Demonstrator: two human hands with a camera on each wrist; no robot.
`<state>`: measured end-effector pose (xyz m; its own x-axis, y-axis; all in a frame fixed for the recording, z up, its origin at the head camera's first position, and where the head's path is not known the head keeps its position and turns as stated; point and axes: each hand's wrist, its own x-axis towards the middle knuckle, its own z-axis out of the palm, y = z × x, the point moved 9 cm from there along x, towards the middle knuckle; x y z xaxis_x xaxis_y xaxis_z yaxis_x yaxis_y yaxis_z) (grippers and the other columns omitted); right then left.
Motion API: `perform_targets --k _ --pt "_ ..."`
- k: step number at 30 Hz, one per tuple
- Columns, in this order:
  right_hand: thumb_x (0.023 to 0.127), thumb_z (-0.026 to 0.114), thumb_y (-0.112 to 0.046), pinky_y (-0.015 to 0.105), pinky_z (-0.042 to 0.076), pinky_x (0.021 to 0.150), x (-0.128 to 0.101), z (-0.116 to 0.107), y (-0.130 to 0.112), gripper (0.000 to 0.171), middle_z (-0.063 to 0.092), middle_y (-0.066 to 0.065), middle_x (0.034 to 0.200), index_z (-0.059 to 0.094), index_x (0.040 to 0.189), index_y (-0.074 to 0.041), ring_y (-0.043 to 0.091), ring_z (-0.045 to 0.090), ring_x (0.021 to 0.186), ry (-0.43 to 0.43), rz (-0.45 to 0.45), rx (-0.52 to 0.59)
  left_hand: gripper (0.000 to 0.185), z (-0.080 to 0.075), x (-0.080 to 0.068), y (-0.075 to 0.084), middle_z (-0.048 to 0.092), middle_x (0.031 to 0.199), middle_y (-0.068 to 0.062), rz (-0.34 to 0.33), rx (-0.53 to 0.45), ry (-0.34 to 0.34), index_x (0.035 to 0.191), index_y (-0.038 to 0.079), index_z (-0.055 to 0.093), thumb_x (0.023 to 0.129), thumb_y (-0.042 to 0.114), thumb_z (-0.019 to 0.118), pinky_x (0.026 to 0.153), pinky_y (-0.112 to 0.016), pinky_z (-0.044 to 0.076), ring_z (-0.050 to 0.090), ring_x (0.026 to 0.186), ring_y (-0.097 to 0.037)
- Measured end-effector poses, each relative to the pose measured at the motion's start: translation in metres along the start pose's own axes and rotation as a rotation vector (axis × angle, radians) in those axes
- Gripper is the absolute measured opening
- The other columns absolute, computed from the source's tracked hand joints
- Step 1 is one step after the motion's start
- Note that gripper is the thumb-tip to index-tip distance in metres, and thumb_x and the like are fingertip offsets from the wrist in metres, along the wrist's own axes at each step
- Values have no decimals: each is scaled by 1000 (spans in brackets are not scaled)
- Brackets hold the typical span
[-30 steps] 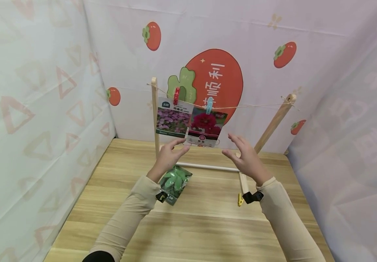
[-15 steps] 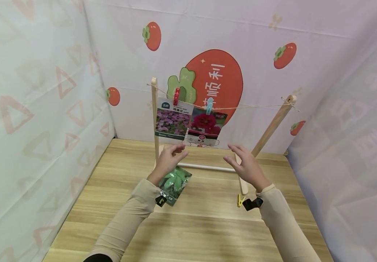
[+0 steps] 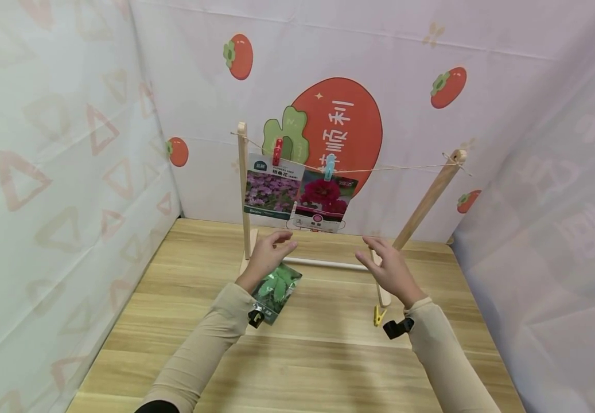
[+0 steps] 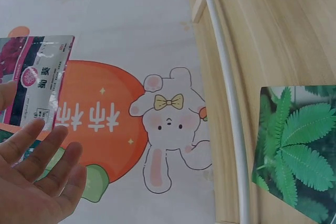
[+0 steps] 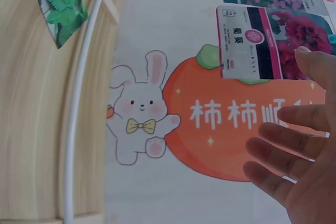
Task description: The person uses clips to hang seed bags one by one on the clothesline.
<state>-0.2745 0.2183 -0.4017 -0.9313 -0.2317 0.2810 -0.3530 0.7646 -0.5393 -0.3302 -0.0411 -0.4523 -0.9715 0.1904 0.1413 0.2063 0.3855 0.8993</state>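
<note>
My left hand point(image 3: 268, 258) hovers in the air with its fingers loosely bent and nothing in them. Opposite it, my right hand point(image 3: 392, 274) is likewise relaxed and holds nothing. Above and between the hands, two seed packets hang side by side from a twine line. The purple-flower packet point(image 3: 271, 189) is held by a red clothespin point(image 3: 277, 152), the crimson-flower packet point(image 3: 325, 201) by a light-blue clothespin point(image 3: 330, 167). A green-leaf packet point(image 3: 277, 289) lies on the table, partly covered by my left wrist. Near my right wrist lies a yellow clothespin point(image 3: 378, 315).
The twine point(image 3: 395, 168) runs between a left wooden post point(image 3: 244, 195) and a leaning right post point(image 3: 428, 198). A white rod point(image 3: 323, 263) joins the stand's feet low down. Printed cloth walls point(image 3: 380, 40) enclose the wooden table point(image 3: 307, 367) at back and sides.
Both hands have dropped slightly, away from the hanging packets' lower edges. The two packets have shifted a little on the twine. The green-leaf packet stays where it was.
</note>
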Motion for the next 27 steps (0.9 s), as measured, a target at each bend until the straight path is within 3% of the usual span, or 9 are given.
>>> perform_targets --k 4,8,11,19,27 --pt "98 58 -35 43 51 71 -3 3 8 55 55 22 133 50 139 0 27 60 76 -9 44 -8 41 2 0 -7 63 131 -14 -5 11 2 129 6 61 94 28 65 105 -51 43 58 121 -31" --pt "98 57 -37 50 53 79 -6 7 15 56 55 23 132 49 140 0 33 64 96 -17 70 -11 41 2 1 -13 63 130 -15 -20 19 12 128 6 62 95 29 64 105 -52 42 58 121 -32" --pt "99 55 -38 55 52 88 -9 12 21 57 53 23 135 47 142 -1 39 58 114 -28 86 7 40 2 0 -17 63 129 -15 -32 26 17 128 6 62 94 29 64 105 -51 42 58 121 -32" --pt "98 58 -33 55 51 90 -19 26 36 56 53 24 133 46 142 1 40 58 112 -41 110 42 47 6 -1 -27 60 134 -16 -50 27 -16 131 6 60 93 34 65 108 -52 40 54 126 -33" --pt "98 59 -33 54 51 88 -30 41 53 56 52 24 132 48 140 2 39 57 110 -50 156 39 53 11 -2 -53 59 136 -14 -115 16 -31 132 7 59 92 41 65 108 -50 41 51 130 -32"
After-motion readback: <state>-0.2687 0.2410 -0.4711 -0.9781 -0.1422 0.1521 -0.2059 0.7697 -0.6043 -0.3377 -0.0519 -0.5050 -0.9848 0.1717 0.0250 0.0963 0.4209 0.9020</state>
